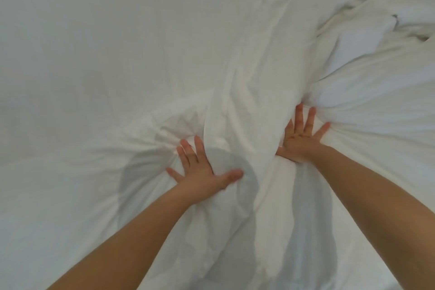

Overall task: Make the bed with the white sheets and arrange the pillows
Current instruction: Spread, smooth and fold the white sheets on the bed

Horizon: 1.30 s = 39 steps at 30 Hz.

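A white sheet (pixel 98 59) covers the whole bed and lies smooth on the left. A tall fold (pixel 244 106) of the sheet runs up the middle between my hands. My left hand (pixel 202 167) presses flat on the cloth left of the fold, fingers spread. My right hand (pixel 300 136) lies with straight spread fingers against the sheet right of the fold, its thumb side hidden behind it. A puffy white bulge (pixel 376 106), a pillow or bunched bedding, swells just beyond my right fingers.
Crumpled white bedding (pixel 381 14) is heaped at the upper right. Wrinkles radiate from both hands. My shadow falls on the sheet between my forearms.
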Available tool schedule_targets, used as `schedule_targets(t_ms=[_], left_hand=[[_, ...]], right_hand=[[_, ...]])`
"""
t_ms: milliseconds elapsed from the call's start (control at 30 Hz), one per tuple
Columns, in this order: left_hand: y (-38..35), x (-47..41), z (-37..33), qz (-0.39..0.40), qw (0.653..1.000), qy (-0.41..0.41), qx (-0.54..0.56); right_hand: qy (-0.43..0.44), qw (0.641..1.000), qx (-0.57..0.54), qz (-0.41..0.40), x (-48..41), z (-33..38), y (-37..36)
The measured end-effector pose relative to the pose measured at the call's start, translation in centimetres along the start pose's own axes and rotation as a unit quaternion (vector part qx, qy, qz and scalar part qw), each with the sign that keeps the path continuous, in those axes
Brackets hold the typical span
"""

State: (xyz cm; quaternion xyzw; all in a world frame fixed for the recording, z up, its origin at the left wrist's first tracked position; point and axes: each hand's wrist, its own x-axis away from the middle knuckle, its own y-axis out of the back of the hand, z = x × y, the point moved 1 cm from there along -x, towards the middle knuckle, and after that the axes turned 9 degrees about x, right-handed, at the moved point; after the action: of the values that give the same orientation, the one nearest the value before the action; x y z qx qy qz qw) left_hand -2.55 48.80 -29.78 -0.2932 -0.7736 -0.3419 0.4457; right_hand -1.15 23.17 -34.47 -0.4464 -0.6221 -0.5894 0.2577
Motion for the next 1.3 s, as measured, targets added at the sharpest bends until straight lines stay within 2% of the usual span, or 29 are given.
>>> schedule_targets(t_ms=[133,233,567,700,933,1200,1300], left_hand=[[-1.3,-2.3,-0.8,-0.030,0.996,0.073,-0.049],[-1.9,-3.1,-0.9,-0.048,0.992,0.089,-0.078],[-2.1,-4.2,-2.4,-0.085,0.980,0.158,-0.088],[-2.2,-5.2,-2.8,-0.086,0.972,0.199,-0.090],[-2.9,-4.6,-2.5,-0.130,0.966,0.185,-0.123],[-4.6,-3.8,-1.2,-0.249,0.957,0.104,-0.106],[-5.4,-3.2,-0.9,-0.327,0.943,0.044,-0.035]], right_hand=[[-0.013,1.000,-0.010,0.005,-0.2,0.2,-0.1],[-0.004,1.000,-0.011,0.008,-0.5,0.1,-0.2],[0.051,0.997,0.023,0.049,-1.0,-0.7,0.2],[0.078,0.996,0.026,0.040,-1.8,-1.2,-0.4],[0.118,0.992,0.015,-0.046,-2.4,-1.5,-1.9],[0.167,0.967,-0.014,-0.190,-2.9,-2.1,-3.6],[0.183,0.954,0.004,-0.239,-2.9,-2.4,-4.0]])
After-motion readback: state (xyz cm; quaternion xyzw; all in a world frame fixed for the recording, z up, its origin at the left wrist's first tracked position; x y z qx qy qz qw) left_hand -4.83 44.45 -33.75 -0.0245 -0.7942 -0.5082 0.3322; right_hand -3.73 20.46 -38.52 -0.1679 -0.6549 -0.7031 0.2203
